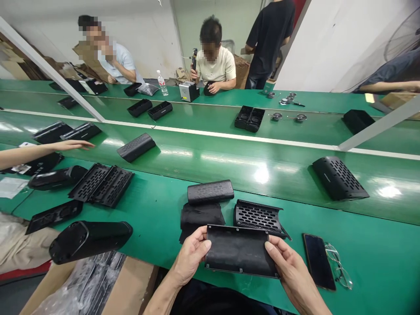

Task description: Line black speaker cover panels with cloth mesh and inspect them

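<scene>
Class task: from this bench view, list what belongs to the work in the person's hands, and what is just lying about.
Part of the work: left hand, right hand, the black housing panel they hold, black perforated grille, black speaker casing.

Lying about: smartphone, eyeglasses, cardboard box.

Green workbench (370, 249). Black phone (319, 261) lies near the right side, wire glasses (338, 272) just beside it. Mid-bench, a black speaker casing (210, 191) sits by a crumpled black cloth (201, 218), a slotted black grille (257, 217) just to their right. Toward the left, two more grilles (101, 184) lie side by side; a long black speaker body (90, 241) lies at the near edge. Behind, a raised green belt (229, 162) carries another casing (339, 178).
</scene>
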`<act>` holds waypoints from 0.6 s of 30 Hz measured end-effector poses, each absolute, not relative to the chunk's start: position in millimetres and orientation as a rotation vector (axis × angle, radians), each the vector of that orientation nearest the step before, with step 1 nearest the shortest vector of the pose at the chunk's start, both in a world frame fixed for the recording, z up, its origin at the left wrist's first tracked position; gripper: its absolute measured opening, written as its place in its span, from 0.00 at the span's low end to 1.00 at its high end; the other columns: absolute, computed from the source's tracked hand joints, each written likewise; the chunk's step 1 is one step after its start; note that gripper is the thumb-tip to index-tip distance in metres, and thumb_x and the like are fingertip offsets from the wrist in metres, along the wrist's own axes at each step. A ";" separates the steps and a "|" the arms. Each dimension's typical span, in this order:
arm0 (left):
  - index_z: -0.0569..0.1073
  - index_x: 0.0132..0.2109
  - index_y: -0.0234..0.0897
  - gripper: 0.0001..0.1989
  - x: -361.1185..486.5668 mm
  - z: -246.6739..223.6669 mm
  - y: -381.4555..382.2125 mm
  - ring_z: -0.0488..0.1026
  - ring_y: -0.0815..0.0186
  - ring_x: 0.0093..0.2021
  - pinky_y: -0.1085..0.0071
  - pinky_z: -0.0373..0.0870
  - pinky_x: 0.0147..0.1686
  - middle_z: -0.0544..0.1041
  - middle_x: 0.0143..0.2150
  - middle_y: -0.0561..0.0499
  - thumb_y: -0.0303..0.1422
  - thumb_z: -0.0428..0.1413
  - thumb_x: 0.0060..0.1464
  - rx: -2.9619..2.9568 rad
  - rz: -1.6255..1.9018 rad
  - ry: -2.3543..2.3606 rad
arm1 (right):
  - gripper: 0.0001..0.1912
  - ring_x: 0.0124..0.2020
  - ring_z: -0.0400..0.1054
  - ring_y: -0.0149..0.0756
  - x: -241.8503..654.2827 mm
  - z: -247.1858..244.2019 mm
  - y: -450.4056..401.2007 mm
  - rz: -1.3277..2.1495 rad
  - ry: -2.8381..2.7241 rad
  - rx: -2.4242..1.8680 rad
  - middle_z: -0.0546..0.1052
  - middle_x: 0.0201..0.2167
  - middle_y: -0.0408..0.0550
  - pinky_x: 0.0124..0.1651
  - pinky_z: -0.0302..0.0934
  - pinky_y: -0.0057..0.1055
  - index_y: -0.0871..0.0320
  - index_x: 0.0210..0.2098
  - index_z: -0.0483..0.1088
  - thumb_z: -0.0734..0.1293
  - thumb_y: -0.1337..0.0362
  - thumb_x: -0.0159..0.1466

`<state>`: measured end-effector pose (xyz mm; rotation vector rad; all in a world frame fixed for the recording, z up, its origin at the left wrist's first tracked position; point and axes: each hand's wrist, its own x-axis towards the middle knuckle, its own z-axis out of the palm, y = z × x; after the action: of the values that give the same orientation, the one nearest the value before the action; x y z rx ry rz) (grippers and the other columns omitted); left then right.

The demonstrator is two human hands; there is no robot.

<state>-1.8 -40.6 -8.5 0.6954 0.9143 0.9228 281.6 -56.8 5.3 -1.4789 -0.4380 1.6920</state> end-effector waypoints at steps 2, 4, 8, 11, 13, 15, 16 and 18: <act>0.75 0.61 0.41 0.20 -4.8 -8.0 -42.1 0.77 0.58 0.55 0.65 0.74 0.52 0.80 0.55 0.43 0.40 0.62 0.65 0.684 0.942 0.909 | 0.26 0.37 0.76 0.36 279.3 7.1 -55.6 1.702 -0.423 -1.479 0.83 0.41 0.44 0.39 0.68 0.26 0.52 0.52 0.75 0.78 0.46 0.61; 0.75 0.62 0.41 0.21 -8.7 -7.8 -44.3 0.77 0.58 0.54 0.67 0.75 0.49 0.80 0.55 0.43 0.40 0.62 0.65 0.657 0.958 0.900 | 0.26 0.37 0.76 0.36 276.8 7.9 -54.5 1.711 -0.433 -1.469 0.84 0.42 0.44 0.37 0.68 0.25 0.53 0.52 0.76 0.78 0.45 0.61; 0.75 0.62 0.42 0.22 -17.2 -7.3 -50.6 0.78 0.59 0.52 0.73 0.74 0.40 0.80 0.55 0.43 0.42 0.63 0.64 0.622 0.994 0.893 | 0.26 0.40 0.77 0.39 270.8 5.0 -51.8 1.732 -0.482 -1.438 0.84 0.43 0.46 0.37 0.68 0.27 0.53 0.53 0.77 0.78 0.47 0.61; 0.75 0.62 0.43 0.23 -23.4 -6.2 -55.6 0.78 0.59 0.53 0.73 0.74 0.41 0.80 0.55 0.43 0.41 0.63 0.63 0.631 1.024 0.898 | 0.27 0.42 0.78 0.42 265.0 2.6 -48.7 1.740 -0.503 -1.430 0.84 0.44 0.46 0.38 0.70 0.29 0.52 0.55 0.78 0.79 0.47 0.61; 0.75 0.63 0.43 0.22 -27.6 -5.6 -58.7 0.78 0.58 0.54 0.70 0.75 0.46 0.80 0.55 0.43 0.41 0.63 0.64 0.629 1.044 0.900 | 0.28 0.43 0.78 0.42 260.4 2.6 -46.4 1.748 -0.519 -1.437 0.84 0.44 0.46 0.39 0.70 0.28 0.52 0.56 0.78 0.79 0.47 0.60; 0.75 0.63 0.43 0.23 -32.5 -5.9 -61.8 0.77 0.57 0.55 0.66 0.75 0.51 0.80 0.57 0.43 0.41 0.62 0.64 0.627 1.068 0.904 | 0.29 0.44 0.77 0.42 255.4 3.3 -43.9 1.745 -0.547 -1.452 0.84 0.44 0.46 0.40 0.70 0.27 0.51 0.56 0.77 0.79 0.47 0.60; 0.75 0.64 0.43 0.23 -35.3 -6.5 -63.6 0.77 0.57 0.56 0.65 0.75 0.53 0.80 0.57 0.43 0.40 0.62 0.64 0.626 1.078 0.907 | 0.29 0.44 0.77 0.42 252.7 3.7 -42.6 1.743 -0.563 -1.462 0.84 0.44 0.45 0.40 0.70 0.27 0.51 0.56 0.77 0.79 0.47 0.60; 0.74 0.65 0.43 0.23 -41.6 -8.7 -67.6 0.76 0.56 0.58 0.63 0.74 0.56 0.79 0.59 0.43 0.40 0.61 0.65 0.631 1.097 0.912 | 0.29 0.46 0.77 0.42 247.4 4.1 -40.2 1.742 -0.591 -1.481 0.84 0.45 0.45 0.41 0.70 0.27 0.51 0.57 0.76 0.79 0.47 0.61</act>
<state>-41.6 -67.6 -8.7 0.6307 0.9120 1.0969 247.4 -40.2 4.1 -1.4809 -0.5912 1.7420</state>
